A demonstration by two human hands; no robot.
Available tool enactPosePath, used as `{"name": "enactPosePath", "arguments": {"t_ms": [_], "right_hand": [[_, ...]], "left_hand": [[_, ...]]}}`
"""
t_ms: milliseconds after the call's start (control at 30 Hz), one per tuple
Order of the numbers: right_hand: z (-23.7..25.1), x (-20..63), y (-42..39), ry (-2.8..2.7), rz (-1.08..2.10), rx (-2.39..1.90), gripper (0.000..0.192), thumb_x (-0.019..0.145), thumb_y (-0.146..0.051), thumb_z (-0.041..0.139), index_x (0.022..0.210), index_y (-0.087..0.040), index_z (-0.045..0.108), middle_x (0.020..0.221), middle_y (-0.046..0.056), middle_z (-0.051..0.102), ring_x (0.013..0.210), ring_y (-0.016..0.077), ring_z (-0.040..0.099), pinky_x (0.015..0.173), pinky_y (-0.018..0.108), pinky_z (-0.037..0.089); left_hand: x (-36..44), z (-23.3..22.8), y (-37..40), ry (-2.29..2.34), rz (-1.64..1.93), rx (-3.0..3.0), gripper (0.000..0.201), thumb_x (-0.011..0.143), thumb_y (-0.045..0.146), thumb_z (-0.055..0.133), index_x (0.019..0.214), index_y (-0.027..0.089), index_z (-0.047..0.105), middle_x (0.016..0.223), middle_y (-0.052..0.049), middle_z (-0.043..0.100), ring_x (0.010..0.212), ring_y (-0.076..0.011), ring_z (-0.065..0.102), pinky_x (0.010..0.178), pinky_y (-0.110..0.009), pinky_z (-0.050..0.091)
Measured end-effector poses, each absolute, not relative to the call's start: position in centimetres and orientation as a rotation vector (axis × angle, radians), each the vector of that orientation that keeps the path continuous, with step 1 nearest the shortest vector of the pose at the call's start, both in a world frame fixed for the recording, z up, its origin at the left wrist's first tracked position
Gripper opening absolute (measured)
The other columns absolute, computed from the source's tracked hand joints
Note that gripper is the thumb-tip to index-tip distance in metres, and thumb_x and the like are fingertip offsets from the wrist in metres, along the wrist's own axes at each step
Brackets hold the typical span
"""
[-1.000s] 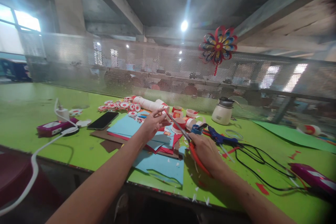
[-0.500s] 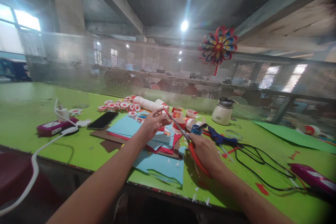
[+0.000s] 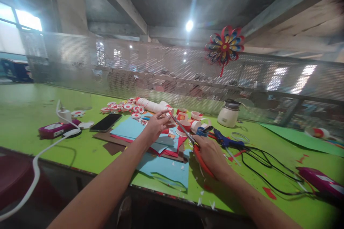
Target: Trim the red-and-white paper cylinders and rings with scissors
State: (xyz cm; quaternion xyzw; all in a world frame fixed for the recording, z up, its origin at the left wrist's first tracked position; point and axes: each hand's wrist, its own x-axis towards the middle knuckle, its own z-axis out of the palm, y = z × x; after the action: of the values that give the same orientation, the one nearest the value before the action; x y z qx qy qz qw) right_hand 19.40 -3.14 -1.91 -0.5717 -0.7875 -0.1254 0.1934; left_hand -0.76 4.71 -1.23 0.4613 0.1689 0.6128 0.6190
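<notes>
Fingers point(image 3: 161, 117) above cluttered green table point(image 3: 40, 139).

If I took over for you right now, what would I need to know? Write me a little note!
Right hand: closed around the red handles of the scissors, blades pointing up and left toward the other hand.
Left hand: fingers pinching a small piece at the blade tips; it is too small to tell what it is.
Both hands hover over the stack of blue and red paper sheets on the green table. Red-and-white paper cups stand just behind, a blue glue gun to the right.
Done: white and red snippets lie scattered near the table's front edge.
Left: the cut at the blade tips looks unfinished.
</notes>
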Motion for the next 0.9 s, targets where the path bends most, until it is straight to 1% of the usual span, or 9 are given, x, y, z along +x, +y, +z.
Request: {"name": "enactPosePath", "arguments": {"t_ms": [133,233,400,533,600,700,900], "right_hand": [[-1.73,19.5,-3.21,-2.231,-0.341,-1.609,0.032,0.084,-0.012,0.04,0.107,-0.021,0.061,0.085,0.007,0.068,0.076,0.0208,0.062,0.062,0.026,0.033],[-1.78,19.56,-3.1,-2.228,-0.339,-1.6,0.031,0.084,-0.011,0.04,0.104,-0.02,0.062,0.087,0.007,0.068,0.078,0.0213,0.061,0.064,0.026,0.034],[-1.95,19.56,-3.03,-2.234,-0.339,-1.566,0.035,0.086,-0.014,0.041,0.115,-0.02,0.058,0.095,0.01,0.067,0.086,0.0229,0.06,0.071,0.028,0.037],[-1.93,19.59,-3.13,-2.239,-0.341,-1.568,0.036,0.086,-0.012,0.041,0.117,-0.02,0.057,0.096,0.01,0.067,0.088,0.0236,0.061,0.073,0.028,0.037],[-1.88,19.62,-3.13,-2.239,-0.335,-1.566,0.035,0.086,-0.012,0.041,0.115,-0.021,0.058,0.095,0.009,0.068,0.086,0.0235,0.061,0.07,0.028,0.037],[-1.75,19.63,-3.14,-2.243,-0.336,-1.574,0.033,0.086,-0.012,0.04,0.111,-0.022,0.06,0.087,0.007,0.068,0.078,0.022,0.062,0.064,0.026,0.034],[-1.54,19.53,-3.28,-2.231,-0.343,-1.596,0.027,0.085,-0.01,0.041,0.097,-0.019,0.063,0.077,0.006,0.067,0.069,0.019,0.06,0.058,0.025,0.029]], "left_hand": [[-0.71,-1.33,4.75,0.371,1.409,1.068,0.037,0.068,0.013,0.07,0.102,0.012,0.056,0.074,-0.003,0.063,0.067,-0.016,0.063,0.078,-0.044,0.051],[-0.73,-1.4,4.87,0.367,1.401,1.063,0.037,0.069,0.014,0.07,0.103,0.013,0.056,0.076,-0.004,0.063,0.068,-0.0162,0.064,0.078,-0.044,0.051],[-0.78,-1.39,4.89,0.385,1.403,1.075,0.037,0.069,0.014,0.07,0.102,0.012,0.056,0.075,-0.004,0.063,0.068,-0.0162,0.063,0.076,-0.042,0.052],[-0.74,-1.31,4.72,0.389,1.412,1.078,0.038,0.069,0.013,0.07,0.103,0.012,0.055,0.076,-0.004,0.064,0.068,-0.0158,0.063,0.076,-0.043,0.052],[-0.69,-1.27,4.66,0.394,1.413,1.079,0.038,0.069,0.013,0.07,0.103,0.012,0.055,0.076,-0.004,0.064,0.069,-0.0161,0.063,0.077,-0.043,0.051],[-0.61,-1.22,4.58,0.4,1.412,1.079,0.038,0.068,0.014,0.071,0.103,0.011,0.055,0.075,-0.004,0.064,0.069,-0.0164,0.064,0.077,-0.044,0.051],[-0.51,-1.25,4.54,0.41,1.406,1.073,0.038,0.067,0.014,0.071,0.101,0.011,0.056,0.073,-0.004,0.064,0.068,-0.0174,0.064,0.077,-0.045,0.051]]}}
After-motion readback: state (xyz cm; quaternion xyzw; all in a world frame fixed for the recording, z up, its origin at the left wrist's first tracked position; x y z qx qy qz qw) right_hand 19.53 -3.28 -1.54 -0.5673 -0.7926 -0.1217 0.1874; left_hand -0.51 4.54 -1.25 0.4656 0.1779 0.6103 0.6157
